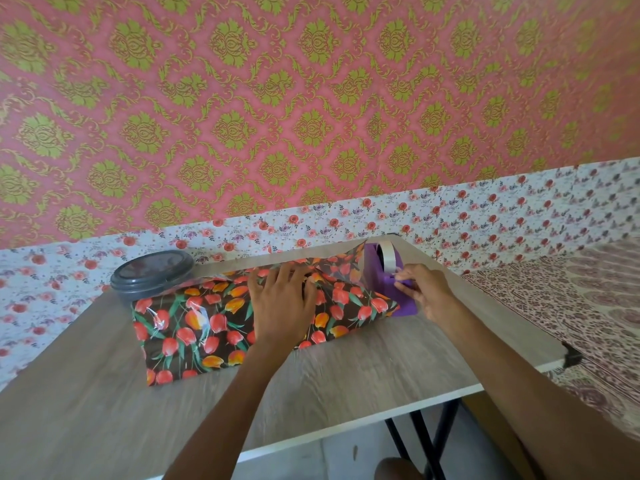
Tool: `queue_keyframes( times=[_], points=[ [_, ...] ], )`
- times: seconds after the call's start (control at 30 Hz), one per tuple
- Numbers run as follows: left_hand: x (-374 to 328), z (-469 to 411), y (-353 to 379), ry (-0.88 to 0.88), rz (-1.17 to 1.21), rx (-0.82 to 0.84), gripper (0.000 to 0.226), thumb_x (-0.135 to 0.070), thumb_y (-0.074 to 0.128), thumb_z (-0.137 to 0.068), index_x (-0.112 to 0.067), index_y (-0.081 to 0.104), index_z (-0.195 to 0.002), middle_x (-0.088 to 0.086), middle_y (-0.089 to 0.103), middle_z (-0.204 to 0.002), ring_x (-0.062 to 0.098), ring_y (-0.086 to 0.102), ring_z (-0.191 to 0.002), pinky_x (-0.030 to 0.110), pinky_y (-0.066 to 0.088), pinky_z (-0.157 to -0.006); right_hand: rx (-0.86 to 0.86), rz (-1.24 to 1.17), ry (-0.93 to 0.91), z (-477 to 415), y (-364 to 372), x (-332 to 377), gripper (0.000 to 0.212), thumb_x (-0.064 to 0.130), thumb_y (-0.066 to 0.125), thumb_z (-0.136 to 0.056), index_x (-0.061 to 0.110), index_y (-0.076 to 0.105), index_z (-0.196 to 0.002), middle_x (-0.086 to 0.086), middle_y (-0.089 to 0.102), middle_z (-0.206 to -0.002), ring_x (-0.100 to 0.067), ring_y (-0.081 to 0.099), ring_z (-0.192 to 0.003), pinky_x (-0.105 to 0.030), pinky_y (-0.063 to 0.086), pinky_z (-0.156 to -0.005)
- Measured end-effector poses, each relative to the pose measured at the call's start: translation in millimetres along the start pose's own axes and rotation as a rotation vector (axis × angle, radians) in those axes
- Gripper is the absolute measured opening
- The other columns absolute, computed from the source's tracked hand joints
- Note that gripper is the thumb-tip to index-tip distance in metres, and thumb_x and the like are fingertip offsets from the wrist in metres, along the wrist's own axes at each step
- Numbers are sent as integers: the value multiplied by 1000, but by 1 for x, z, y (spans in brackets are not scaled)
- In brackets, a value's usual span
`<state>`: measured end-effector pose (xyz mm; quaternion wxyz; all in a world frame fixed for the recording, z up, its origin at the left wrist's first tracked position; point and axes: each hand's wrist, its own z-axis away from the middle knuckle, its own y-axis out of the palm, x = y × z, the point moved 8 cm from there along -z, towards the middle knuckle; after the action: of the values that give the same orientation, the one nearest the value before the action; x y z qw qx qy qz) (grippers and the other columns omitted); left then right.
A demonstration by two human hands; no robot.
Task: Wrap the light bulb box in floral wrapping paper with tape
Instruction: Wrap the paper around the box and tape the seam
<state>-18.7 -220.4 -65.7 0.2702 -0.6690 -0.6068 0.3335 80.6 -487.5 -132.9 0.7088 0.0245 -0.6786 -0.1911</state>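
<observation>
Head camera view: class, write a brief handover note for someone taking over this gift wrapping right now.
Left hand: flat, pressing the floral wrapping paper closed on top of the box.
Right hand: pinching the tape end at the purple dispenser, beside the box's right end.
The box itself is hidden under the paper, on the wooden table; a grey lidded container sits behind it.
Done: paper folded over the box; clear tape seems already stuck near the left end.
To do: tear off a strip, tape the held seam, close the right end, where paper stands loose.
</observation>
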Motion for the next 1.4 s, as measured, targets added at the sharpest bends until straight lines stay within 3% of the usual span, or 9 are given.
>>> queue_keyframes(
  times=[0.2,0.4,0.53,0.63,0.77,0.97,1.2,1.33,1.4],
  points=[
    [0,0,0,-2,6,-9,52,-47,18,-97,-32,62,-120,-7,61,-126,17,55,-120,53,20,-114,-23,47,-10,0,-1,-10,21,-6,56,-78,4,61,-60,-4,59,-60,-14,56,-65,-27,55,-80],
    [1,1,1,-2,14,-9,49,-46,21,-98,-32,62,-120,-7,61,-126,17,55,-120,54,20,-115,-87,126,-1,2,-9,-14,4,0,68,-74,-2,71,-76,-14,70,-78,-22,64,-75,-36,56,-86],
    [1,1,0,5,16,-24,51,-45,19,-97,-32,63,-120,-9,62,-123,15,56,-117,54,21,-115,-180,384,-77,7,-17,0,5,10,76,-71,8,73,-68,-6,73,-69,-20,71,-72,-37,59,-78],
    [1,1,1,4,21,-22,49,-45,22,-97,-32,63,-120,-8,62,-124,16,56,-118,54,21,-115,-148,510,-157,7,-17,12,10,11,79,-72,13,73,-65,-6,74,-71,-18,72,-74,-35,60,-80],
    [1,1,1,4,22,-19,53,-47,18,-96,-33,63,-121,-9,62,-124,15,55,-119,54,21,-114,-61,641,-256,7,-11,24,5,8,80,-73,8,76,-70,-10,74,-72,-23,73,-75,-42,60,-80],
    [1,0,1,-4,17,-16,56,-48,15,-95,-33,62,-122,-8,61,-126,15,55,-120,54,20,-115,-25,717,-307,13,-6,36,10,2,78,-75,-1,77,-83,-16,74,-77,-21,69,-71,-30,57,-76],
    [1,0,3,-7,10,-18,57,-48,14,-96,-32,61,-124,-8,61,-128,15,54,-122,53,20,-114,-57,806,-339,14,-13,26,11,5,75,-75,5,79,-84,-10,75,-81,-13,66,-74,-24,50,-76],
    [1,-2,3,-10,17,-7,58,-49,13,-95,-34,61,-124,-9,60,-128,15,53,-122,54,19,-115,-159,840,-553,30,-12,46,11,8,69,-84,10,79,-84,-5,76,-82,-17,70,-80,-24,49,-79],
    [0,-1,1,-16,39,0,49,-46,20,-97,-35,60,-124,-9,60,-128,15,53,-122,54,19,-115,-97,781,-612,38,-2,56,10,7,71,-85,12,79,-85,-1,76,-80,-10,68,-72,-28,54,-78]
  ],
)
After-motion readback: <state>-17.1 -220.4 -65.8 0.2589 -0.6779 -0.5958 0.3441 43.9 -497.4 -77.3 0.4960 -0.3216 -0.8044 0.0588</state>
